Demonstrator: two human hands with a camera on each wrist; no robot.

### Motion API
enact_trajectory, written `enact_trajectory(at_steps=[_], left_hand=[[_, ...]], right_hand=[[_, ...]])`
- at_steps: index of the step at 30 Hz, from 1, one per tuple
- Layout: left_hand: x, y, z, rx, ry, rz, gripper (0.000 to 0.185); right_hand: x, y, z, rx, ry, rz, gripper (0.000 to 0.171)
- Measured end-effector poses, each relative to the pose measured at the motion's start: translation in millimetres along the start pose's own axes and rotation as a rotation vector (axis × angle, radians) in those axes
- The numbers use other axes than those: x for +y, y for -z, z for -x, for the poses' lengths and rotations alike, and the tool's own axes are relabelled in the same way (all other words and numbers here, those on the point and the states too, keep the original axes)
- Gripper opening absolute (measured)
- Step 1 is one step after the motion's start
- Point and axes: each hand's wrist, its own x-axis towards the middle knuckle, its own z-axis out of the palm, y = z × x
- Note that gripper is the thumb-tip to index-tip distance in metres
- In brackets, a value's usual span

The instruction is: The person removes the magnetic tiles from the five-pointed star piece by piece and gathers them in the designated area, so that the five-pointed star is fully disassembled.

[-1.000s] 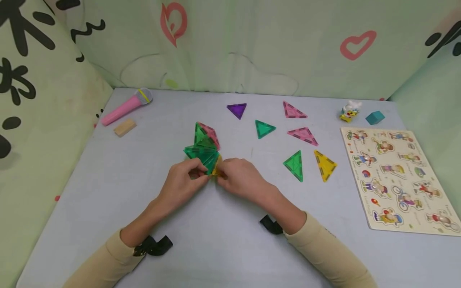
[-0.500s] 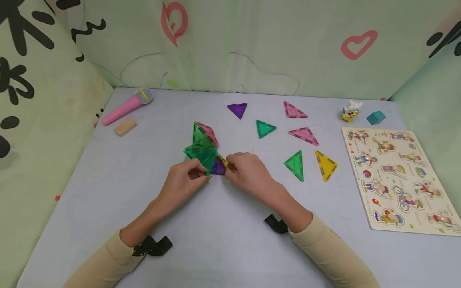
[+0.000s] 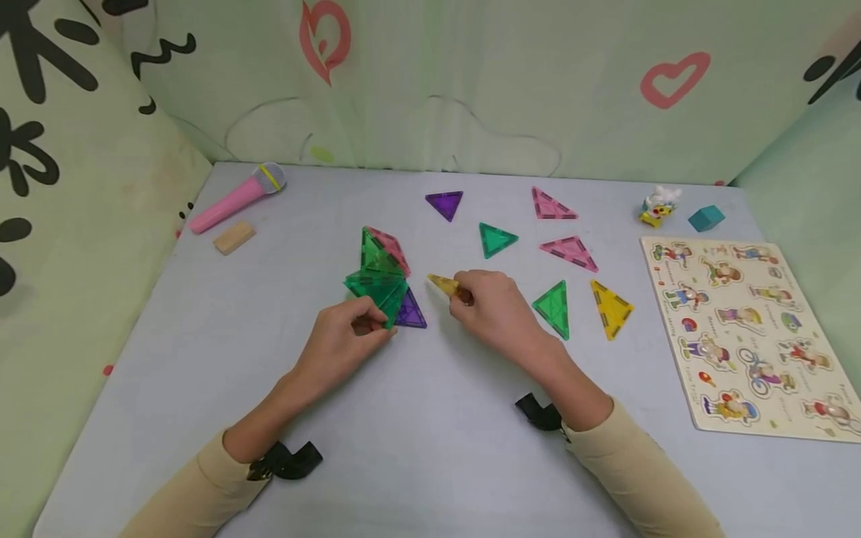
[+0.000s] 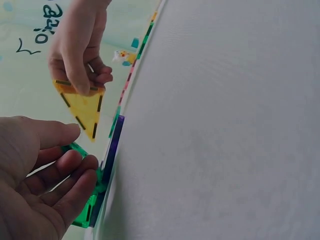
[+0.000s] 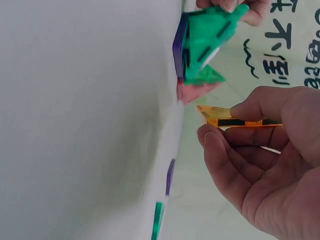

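My left hand [image 3: 346, 329] pinches the near corner of a green triangular magnetic tile [image 3: 386, 295] that slopes up from the table. Flat beside it lies a purple triangle tile [image 3: 411, 310], partly under the green one. Behind these, more green tiles and a pink tile [image 3: 392, 249] stand joined to the cluster. My right hand [image 3: 494, 310], to the right of the cluster and apart from it, holds a yellow triangle tile [image 4: 82, 105] between thumb and fingers. In the left wrist view the yellow tile hangs with a point downward, above the table.
Loose tiles lie to the right and back: purple [image 3: 445, 205], teal [image 3: 498, 239], two pink, green [image 3: 553, 308] and yellow [image 3: 611, 308]. A picture puzzle board [image 3: 753, 336], small figurine [image 3: 659, 206] and teal block [image 3: 706, 218] are at right. A pink toy microphone [image 3: 235, 200] and wooden block [image 3: 234, 238] lie back left.
My right hand has drawn the yellow tile away from the cluster, rightward and slightly back, uncovering the purple tile. My left hand has stayed at the green tile.
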Motion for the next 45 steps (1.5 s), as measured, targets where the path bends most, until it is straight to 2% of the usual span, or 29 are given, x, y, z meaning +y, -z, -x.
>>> enact_trajectory(at_steps=[10, 15, 19, 25, 35, 39, 45], left_hand=[[-0.4, -1.1, 2.0, -0.001, -0.002, 0.001, 0.012], [-0.7, -3.0, 1.8, -0.004, 0.001, 0.007, 0.012], [0.2, -4.1, 1.6, -0.009, 0.004, 0.013, 0.012], [1.9, -1.5, 2.8, -0.007, 0.021, 0.003, 0.012], [2.6, 2.2, 1.5, -0.019, 0.03, -0.004, 0.012], [2.5, 1.7, 1.7, -0.023, 0.032, -0.006, 0.012], [2.2, -0.6, 1.7, -0.033, 0.04, -0.003, 0.012]], right_hand=[[23, 21, 18, 0.017, -0.064, 0.016, 0.014], [29, 28, 30, 0.0, -0.083, 0.063, 0.006], [34, 32, 48, -0.018, -0.056, 0.111, 0.004], [41, 36, 79, -0.047, -0.023, 0.147, 0.01], [61, 51, 116, -0.093, -0.058, 0.225, 0.021], [69, 58, 126, -0.133, -0.097, 0.193, 0.025], [72, 62, 135, -0.251, -0.143, 0.138, 0.029]])
